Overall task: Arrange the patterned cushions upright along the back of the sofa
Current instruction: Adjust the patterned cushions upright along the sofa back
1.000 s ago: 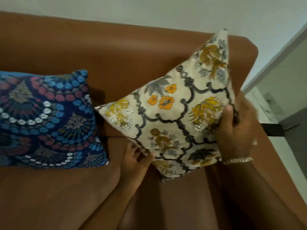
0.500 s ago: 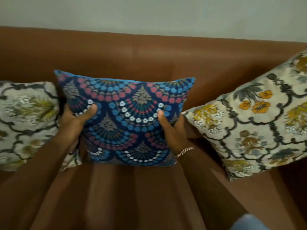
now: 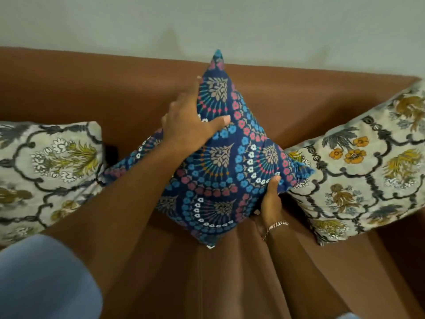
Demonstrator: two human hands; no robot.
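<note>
A blue patterned cushion (image 3: 220, 162) stands on one corner in the middle of the brown sofa (image 3: 310, 107), turned like a diamond with its top corner against the backrest. My left hand (image 3: 188, 123) grips its upper left edge. My right hand (image 3: 271, 199) holds its lower right edge near the right corner. A cream floral cushion (image 3: 368, 166) leans tilted against the backrest on the right. Another cream floral cushion (image 3: 46, 171) rests on the left, partly cut off by the frame edge.
A pale wall (image 3: 207, 24) runs behind the sofa's backrest. The brown seat (image 3: 230, 284) stretches toward me below the cushions. A blue sleeve (image 3: 41, 279) covers my left upper arm at the bottom left.
The blue cushion has been turned from lying square to standing on a corner. My left hand moved up to its upper edge; my right hand shifted to the lower right edge.
</note>
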